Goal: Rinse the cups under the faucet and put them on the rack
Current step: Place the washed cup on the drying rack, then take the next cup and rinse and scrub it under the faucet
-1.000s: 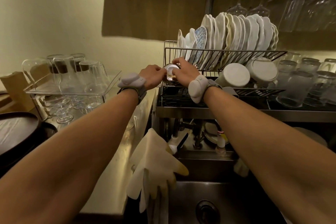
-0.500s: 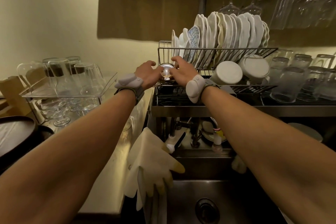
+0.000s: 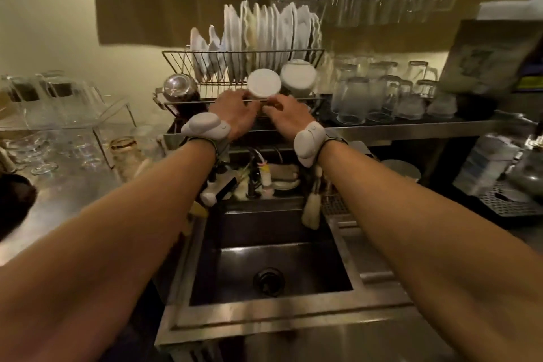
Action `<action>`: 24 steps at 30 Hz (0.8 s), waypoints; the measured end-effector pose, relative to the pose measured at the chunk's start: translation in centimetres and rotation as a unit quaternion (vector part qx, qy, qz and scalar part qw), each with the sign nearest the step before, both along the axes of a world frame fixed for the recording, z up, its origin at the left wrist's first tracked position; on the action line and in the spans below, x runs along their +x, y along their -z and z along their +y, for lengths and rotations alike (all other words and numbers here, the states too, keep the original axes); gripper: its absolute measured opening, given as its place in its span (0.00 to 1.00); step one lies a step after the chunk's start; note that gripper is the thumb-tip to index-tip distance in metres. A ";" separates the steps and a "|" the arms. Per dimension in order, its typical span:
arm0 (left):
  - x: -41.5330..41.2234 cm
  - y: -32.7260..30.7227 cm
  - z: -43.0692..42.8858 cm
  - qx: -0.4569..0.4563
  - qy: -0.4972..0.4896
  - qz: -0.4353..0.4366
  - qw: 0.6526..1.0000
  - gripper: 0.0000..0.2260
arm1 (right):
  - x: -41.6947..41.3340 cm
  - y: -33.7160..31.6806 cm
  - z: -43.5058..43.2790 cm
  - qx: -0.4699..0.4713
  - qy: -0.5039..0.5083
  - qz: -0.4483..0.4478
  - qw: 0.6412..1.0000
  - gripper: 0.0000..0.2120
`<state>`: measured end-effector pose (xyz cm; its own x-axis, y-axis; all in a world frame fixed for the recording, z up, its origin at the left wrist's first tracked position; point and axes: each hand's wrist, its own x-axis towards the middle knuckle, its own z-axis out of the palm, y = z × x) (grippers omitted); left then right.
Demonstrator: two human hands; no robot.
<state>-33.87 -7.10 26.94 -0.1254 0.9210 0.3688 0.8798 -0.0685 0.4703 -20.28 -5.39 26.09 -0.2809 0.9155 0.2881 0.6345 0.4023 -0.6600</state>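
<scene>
Both my left hand (image 3: 235, 116) and right hand (image 3: 285, 119) curl against the cup (image 3: 263, 84) on its side in the rack (image 3: 188, 102) mid-frame, grip unclear; likely ceramic, slick, breakable, best clasped round its sides.

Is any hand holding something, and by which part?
Left hand and right hand are at the white cup's lower edge; a grip cannot be told.

I see a round white ceramic cup (image 3: 263, 83) lying on its side on the lower tier of the wire dish rack (image 3: 179, 63), its flat base turned toward me. A second white cup (image 3: 298, 76) lies just beside it on the right. A shiny rounded metal cup (image 3: 176, 87) sits at the rack's left end. The curved chrome faucet (image 3: 255, 154) stands below the rack.
</scene>
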 end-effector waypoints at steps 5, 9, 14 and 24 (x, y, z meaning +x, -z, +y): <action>8.8 5.3 -1.4 -0.112 0.067 -0.004 0.991 0.20 | 9.2 5.4 -2.5 -0.071 0.027 -0.035 0.996 0.14; 14.4 10.6 -0.9 -0.208 0.108 0.026 0.972 0.20 | 15.6 10.8 -3.0 -0.132 0.044 -0.074 0.987 0.15; 20.9 16.4 1.5 -0.277 0.158 0.058 0.946 0.18 | 22.4 15.6 -0.9 -0.184 0.084 -0.077 0.976 0.14; 33.0 23.5 9.5 -0.353 0.213 0.037 0.910 0.18 | 34.3 21.8 5.2 -0.258 0.175 -0.133 0.941 0.20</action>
<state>-0.85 2.41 3.47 0.2992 0.8914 -0.3404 0.8755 -0.1146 0.4695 13.99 -0.14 4.27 0.0646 0.9641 -0.2575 0.8384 -0.1924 -0.5100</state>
